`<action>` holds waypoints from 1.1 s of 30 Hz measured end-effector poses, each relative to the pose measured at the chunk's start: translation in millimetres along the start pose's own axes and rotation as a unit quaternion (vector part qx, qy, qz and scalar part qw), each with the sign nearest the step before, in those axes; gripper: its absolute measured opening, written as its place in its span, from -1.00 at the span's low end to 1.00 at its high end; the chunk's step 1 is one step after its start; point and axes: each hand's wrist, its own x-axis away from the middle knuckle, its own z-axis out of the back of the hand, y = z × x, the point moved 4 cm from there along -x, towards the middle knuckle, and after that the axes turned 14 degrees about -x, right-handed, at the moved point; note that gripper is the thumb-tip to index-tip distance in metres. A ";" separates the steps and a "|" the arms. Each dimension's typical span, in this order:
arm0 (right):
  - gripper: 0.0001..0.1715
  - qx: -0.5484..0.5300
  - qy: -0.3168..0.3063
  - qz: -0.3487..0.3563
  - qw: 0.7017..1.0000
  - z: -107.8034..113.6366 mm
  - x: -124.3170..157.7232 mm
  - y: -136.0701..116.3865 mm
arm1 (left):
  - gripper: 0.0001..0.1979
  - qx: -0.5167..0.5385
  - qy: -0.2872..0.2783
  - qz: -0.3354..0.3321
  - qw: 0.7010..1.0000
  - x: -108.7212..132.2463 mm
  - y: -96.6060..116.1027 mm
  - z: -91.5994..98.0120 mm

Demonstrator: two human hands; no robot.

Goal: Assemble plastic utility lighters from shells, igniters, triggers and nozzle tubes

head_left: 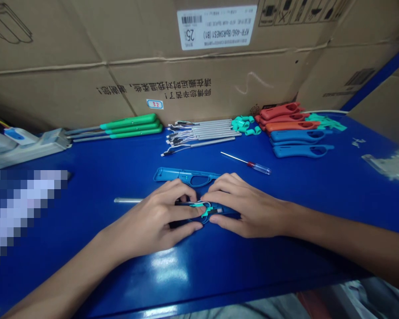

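Note:
My left hand [162, 212] grips a blue lighter handle shell [231, 211] from its left side, a fingertip pressing on the teal plastic piece [206, 210] inside and the thumb at the near rim. My right hand [249, 206] is closed round the shell's right end, fingers at the far rim and thumb at the near one. White wire and a small dark part [214, 211] show between the hands. A metal tube [128, 200] sticks out leftward beneath my left hand. Just beyond lies a matching blue shell half [186, 175], hollow side up.
Behind are green-handled lighters [133, 126], metal tubes with wires [213, 129], teal pieces [248, 124] and orange and blue shells [292, 130]. A screwdriver [259, 168] lies closer. A power strip [36, 148] stands left; a cardboard box [146, 35] walls off the back.

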 end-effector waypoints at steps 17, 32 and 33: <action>-0.79 -0.010 0.017 0.009 1.000 -0.8 0.7 -0.7 | -0.79 -0.005 0.007 -0.004 1.000 1.1 1.4 0.3; -0.73 -0.005 -0.012 -0.018 1.000 -0.5 -1.0 -0.5 | -0.78 -0.027 0.021 -0.018 0.999 -1.4 4.3 2.7; -0.73 -0.001 -0.014 -0.017 1.000 -0.7 -0.8 -0.5 | -0.79 -0.028 0.020 -0.017 0.999 -1.4 4.3 2.7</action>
